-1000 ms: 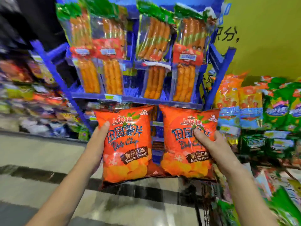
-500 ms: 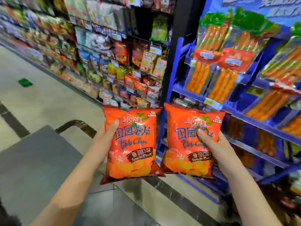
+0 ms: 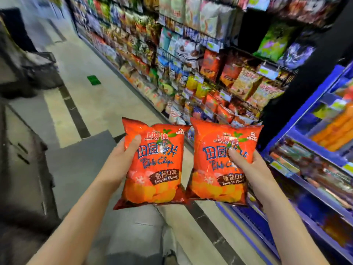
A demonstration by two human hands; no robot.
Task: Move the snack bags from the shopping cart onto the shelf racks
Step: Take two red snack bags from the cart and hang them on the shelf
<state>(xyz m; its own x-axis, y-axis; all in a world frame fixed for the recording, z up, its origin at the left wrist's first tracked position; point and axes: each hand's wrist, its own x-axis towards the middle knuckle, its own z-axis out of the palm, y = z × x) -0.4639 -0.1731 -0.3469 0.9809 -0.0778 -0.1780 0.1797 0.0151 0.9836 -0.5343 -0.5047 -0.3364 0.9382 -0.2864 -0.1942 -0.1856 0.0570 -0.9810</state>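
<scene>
At 9 o'clock we see a big dark grey blurry thing (image 3: 24, 150). We cannot tell what it is. Next to it the pale grey tiled floor (image 3: 99, 104) runs up toward 11 o'clock, with a small green mark (image 3: 93, 80) on it.

Our left grip (image 3: 120, 161) sits at 7 o'clock. It is holding tight to the left orange-red puffy plastic bag of tomato potato chips (image 3: 152, 188), with the thumb on the front. Just beside it hangs the right orange-red puffy plastic bag of tomato potato chips (image 3: 210, 188). The two bags look like they touch at the bottom corners. Our right grip (image 3: 248, 169), at 5 o'clock, is holding that bag the same way.

A second ago we faced the blue metal rack (image 3: 305, 134) of long orange snack packs. Now we have turned to the left. The blue rack has slid over to 3 o'clock. The long black wire shelf racks (image 3: 246, 101) full of bright snack bags now fill 12 to 2 o'clock. Both bags have stayed up in the air in front of us, held just as before.

We think this means we are carrying the bags toward the wire shelves. No bag is on a shelf yet. The shopping cart is not clear to see here.
</scene>
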